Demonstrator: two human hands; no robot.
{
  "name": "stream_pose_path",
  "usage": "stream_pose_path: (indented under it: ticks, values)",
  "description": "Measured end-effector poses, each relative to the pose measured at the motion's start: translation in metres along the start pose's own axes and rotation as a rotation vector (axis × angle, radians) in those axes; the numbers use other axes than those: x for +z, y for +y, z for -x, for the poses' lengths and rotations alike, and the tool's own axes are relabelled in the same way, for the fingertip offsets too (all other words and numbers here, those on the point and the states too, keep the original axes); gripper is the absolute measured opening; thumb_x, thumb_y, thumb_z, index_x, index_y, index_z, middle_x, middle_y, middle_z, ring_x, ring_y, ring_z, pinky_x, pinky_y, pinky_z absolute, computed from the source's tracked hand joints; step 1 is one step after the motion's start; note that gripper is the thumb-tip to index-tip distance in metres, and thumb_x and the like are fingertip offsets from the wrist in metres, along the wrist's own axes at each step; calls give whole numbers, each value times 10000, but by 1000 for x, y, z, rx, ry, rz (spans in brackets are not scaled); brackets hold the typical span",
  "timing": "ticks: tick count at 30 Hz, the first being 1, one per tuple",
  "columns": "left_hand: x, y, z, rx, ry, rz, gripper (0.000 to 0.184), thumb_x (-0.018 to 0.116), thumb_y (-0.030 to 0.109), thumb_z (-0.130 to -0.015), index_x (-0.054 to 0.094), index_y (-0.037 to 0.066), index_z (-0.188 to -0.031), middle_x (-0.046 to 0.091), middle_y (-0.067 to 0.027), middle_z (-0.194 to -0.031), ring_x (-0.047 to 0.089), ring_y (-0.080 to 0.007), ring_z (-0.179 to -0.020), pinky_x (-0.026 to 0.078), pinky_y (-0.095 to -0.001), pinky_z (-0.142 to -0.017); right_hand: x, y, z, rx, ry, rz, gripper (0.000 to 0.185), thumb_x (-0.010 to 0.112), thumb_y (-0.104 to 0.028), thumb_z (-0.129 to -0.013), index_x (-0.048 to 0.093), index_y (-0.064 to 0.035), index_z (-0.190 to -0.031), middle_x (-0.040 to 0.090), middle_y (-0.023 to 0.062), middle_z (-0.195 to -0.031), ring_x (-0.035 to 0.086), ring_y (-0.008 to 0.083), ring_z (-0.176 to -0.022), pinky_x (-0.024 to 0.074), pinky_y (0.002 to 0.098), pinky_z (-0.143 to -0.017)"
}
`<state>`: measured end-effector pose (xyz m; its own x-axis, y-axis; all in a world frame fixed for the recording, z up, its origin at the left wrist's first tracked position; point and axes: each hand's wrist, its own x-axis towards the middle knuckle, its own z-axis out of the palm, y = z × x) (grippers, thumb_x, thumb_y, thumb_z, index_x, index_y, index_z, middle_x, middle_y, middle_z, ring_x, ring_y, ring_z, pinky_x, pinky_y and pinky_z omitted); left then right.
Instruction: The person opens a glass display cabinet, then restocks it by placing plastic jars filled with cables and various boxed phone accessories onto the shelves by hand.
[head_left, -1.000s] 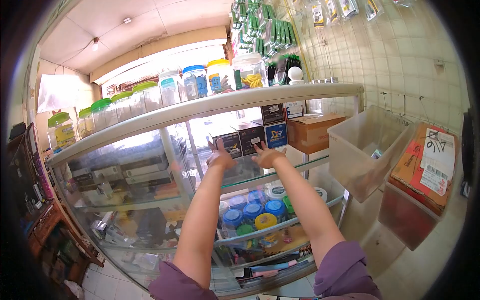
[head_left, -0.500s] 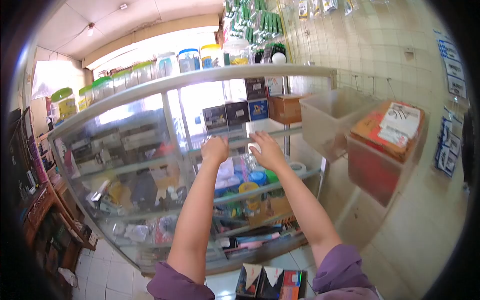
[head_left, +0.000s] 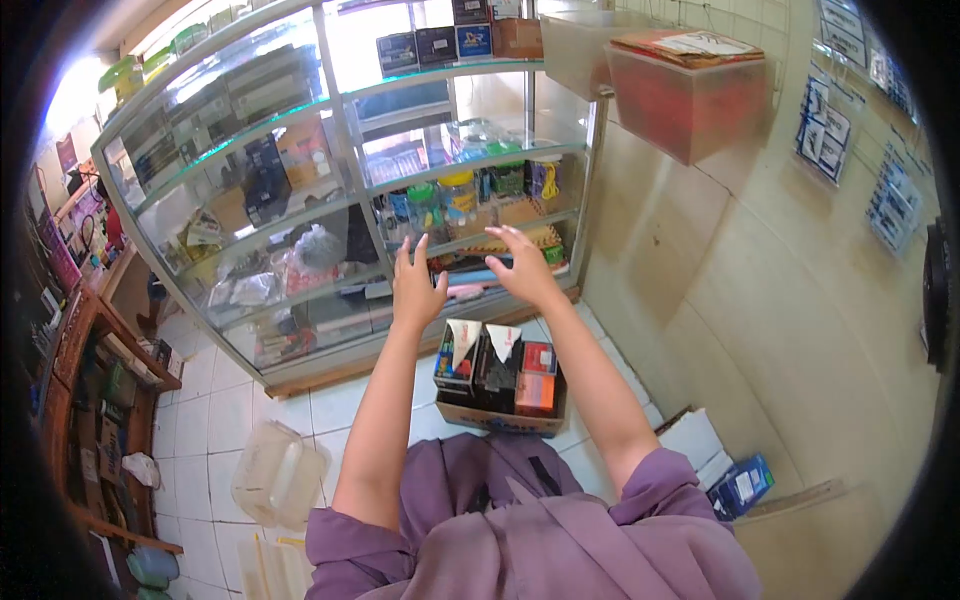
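My left hand (head_left: 416,288) is raised in the air with its fingers spread, and nothing is in it. To its right, my right hand (head_left: 524,268) is likewise open, fingers stretched toward the glass display cabinet (head_left: 350,150). Whether either fingertip touches the cabinet I cannot tell; both appear in front of its lower shelves. Below and between my forearms stands a cardboard box (head_left: 490,416) on the tiled floor, packed with dark cartons and an orange carton (head_left: 535,392). Behind the hands, jars with a yellow lid (head_left: 457,179) and a green lid (head_left: 420,191) stand on a shelf.
A translucent bin (head_left: 680,105) with red contents and papers on top is at the upper right. Packaged goods (head_left: 826,128) hang on the right wall. On the floor lie a clear plastic container (head_left: 280,472) and a blue box (head_left: 742,485). A wooden shelf unit (head_left: 75,400) stands left.
The view has tilted down, bringing the floor and the box into fuller sight. My hands have lowered from the cabinet's upper shelf area, and my left hand's curled fingers have opened.
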<state>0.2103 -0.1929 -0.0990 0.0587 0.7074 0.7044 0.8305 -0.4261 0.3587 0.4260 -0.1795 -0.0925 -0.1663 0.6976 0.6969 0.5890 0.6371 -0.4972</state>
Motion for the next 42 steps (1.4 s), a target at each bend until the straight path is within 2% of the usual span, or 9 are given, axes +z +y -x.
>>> stream_pose_path:
  ticks: [11, 13, 16, 20, 21, 25, 33, 38, 42]
  values:
    - [101, -53, 164, -287, -134, 172, 712, 720, 173, -789, 386, 43, -1405, 388, -266, -1395, 383, -428, -1298, 340, -459, -1076, 116, 37, 174, 443, 15, -15, 591, 703, -238, -805, 488, -116, -1341, 361, 277, -1439, 388, 454, -1304, 343, 473, -1076]
    - [120, -63, 189, -345, -126, 162, 777, 753, 203, -762, 368, 40, -1417, 351, -298, -1409, 354, -457, -1309, 312, -475, -1091, 135, 38, 196, 676, 12, 54, 735, 733, -303, -783, 393, -117, -1407, 288, 324, -1454, 293, 479, -1353, 278, 513, -1105]
    - [133, -64, 204, -426, -119, 126, 877, 795, 233, -718, 333, 50, -1441, 295, -324, -1437, 300, -488, -1331, 274, -503, -1107, 161, 47, 215, 751, 20, 82, 872, 755, -357, -756, 298, -93, -1450, 202, 366, -1474, 195, 506, -1384, 201, 537, -1131]
    - [136, -64, 206, -469, -138, 127, 1048, 850, 261, -640, 260, 94, -1490, 206, -327, -1488, 205, -514, -1371, 218, -547, -1127, 180, 52, 211, 734, 32, 184, 886, 742, -437, -763, 281, -224, -1490, 102, 354, -1513, 129, 514, -1403, 151, 575, -1134]
    - [139, -67, 207, -476, -150, 126, 1048, 850, 261, -640, 260, 94, -1490, 206, -327, -1488, 205, -514, -1371, 218, -547, -1127, 184, 53, 210, 711, -6, 182, 749, 690, -445, -816, 347, -322, -1470, 62, 278, -1559, 110, 504, -1414, 134, 609, -1126]
    - [156, -87, 215, -397, -213, 153, 1006, 868, 197, -591, 365, 156, -1461, 119, -295, -1542, 146, -532, -1398, 237, -543, -1133, 201, 58, 208, 687, -193, 322, 525, 595, -417, -891, 489, -319, -1396, 86, 158, -1597, 113, 477, -1425, 145, 668, -1091]
    - [160, -97, 210, -502, -212, 303, 858, 875, 159, -589, 490, 112, -1354, 27, -310, -1549, 229, -497, -1392, 362, -450, -1083, 204, 67, 213, 613, 49, 270, 562, 748, -395, -770, 568, -181, -1258, 171, 251, -1541, 171, 471, -1410, 203, 583, -1114]
    - [172, -101, 213, -530, -211, 229, 832, 865, 155, -604, 483, 128, -1342, 296, -312, -1364, 470, -486, -1190, 432, -444, -1000, 199, 60, 201, 718, 79, 293, 760, 836, -377, -651, 493, -152, -1290, 102, 333, -1516, 168, 526, -1390, 215, 578, -1116]
    - [169, -103, 210, -478, -200, 218, 850, 872, 192, -602, 460, 151, -1344, 363, -256, -1235, 537, -455, -1051, 477, -459, -926, 190, 66, 189, 893, -146, 217, 851, 854, -407, -592, 472, -198, -1324, 335, 342, -1357, 344, 527, -1273, 327, 560, -1044]
